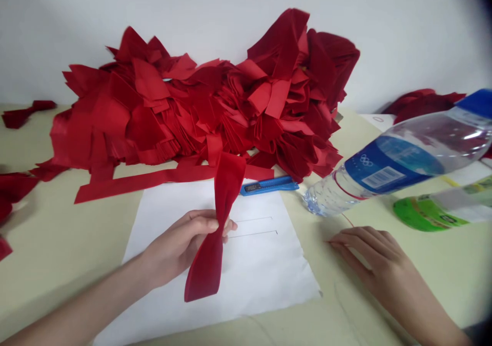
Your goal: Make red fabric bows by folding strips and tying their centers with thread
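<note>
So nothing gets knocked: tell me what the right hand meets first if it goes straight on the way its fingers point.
The right hand would likely reach the white paper sheet first; the plastic water bottle lies just beside that line, though depth is unclear.

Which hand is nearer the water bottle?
Right: the right hand lies on the table below the clear plastic water bottle; the left hand is farther left, holding red fabric.
</note>
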`<state>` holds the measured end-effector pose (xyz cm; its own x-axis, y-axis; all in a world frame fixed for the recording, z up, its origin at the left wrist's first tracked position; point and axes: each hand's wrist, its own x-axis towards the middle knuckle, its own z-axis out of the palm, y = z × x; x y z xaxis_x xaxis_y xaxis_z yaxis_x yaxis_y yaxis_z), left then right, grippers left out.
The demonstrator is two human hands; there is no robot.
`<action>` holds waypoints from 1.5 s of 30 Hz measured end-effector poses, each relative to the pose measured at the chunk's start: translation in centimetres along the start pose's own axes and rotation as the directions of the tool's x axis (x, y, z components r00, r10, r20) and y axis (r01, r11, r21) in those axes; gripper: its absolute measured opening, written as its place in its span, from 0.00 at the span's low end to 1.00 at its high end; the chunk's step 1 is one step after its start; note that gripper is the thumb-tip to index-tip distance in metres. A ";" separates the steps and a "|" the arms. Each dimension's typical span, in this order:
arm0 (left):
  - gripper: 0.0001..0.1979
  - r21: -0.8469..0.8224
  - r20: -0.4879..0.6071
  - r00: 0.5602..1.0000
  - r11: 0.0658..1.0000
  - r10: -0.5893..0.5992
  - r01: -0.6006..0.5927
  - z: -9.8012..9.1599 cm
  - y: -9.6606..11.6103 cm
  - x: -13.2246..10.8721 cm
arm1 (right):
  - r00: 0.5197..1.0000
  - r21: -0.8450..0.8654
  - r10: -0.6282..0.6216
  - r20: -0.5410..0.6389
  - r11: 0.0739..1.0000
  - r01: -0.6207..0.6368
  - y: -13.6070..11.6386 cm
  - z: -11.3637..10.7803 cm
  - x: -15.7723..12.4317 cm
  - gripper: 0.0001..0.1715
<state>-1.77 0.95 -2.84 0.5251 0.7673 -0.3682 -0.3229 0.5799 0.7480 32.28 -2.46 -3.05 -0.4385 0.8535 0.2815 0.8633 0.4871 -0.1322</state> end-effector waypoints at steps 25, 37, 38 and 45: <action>0.07 -0.058 -0.149 0.979 0.987 0.141 -0.151 -2.2 2.0 0.7 | 0.926 0.720 -0.334 0.173 0.685 0.113 -12.1 2.2 16.0 0.09; 0.07 -0.149 -0.114 0.971 0.963 0.211 -0.227 -2.7 1.7 1.3 | 0.948 0.880 -0.113 0.297 0.418 -0.225 -10.3 4.9 16.6 0.11; 0.08 -0.140 -0.125 0.970 0.964 0.209 -0.226 -2.7 1.7 1.3 | 0.945 0.879 -0.116 0.306 0.416 -0.234 -10.3 4.9 16.5 0.11; 0.08 -0.130 -0.222 0.963 0.974 0.153 -0.185 -2.4 1.7 1.1 | 0.941 0.856 -0.112 0.319 0.461 -0.235 -10.6 5.4 16.3 0.07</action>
<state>-3.63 3.49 -3.30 0.2818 0.8884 -0.3624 -0.5136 0.4587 0.7251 14.66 7.31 -2.20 -0.5892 0.8076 -0.0230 0.2871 0.1827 -0.9403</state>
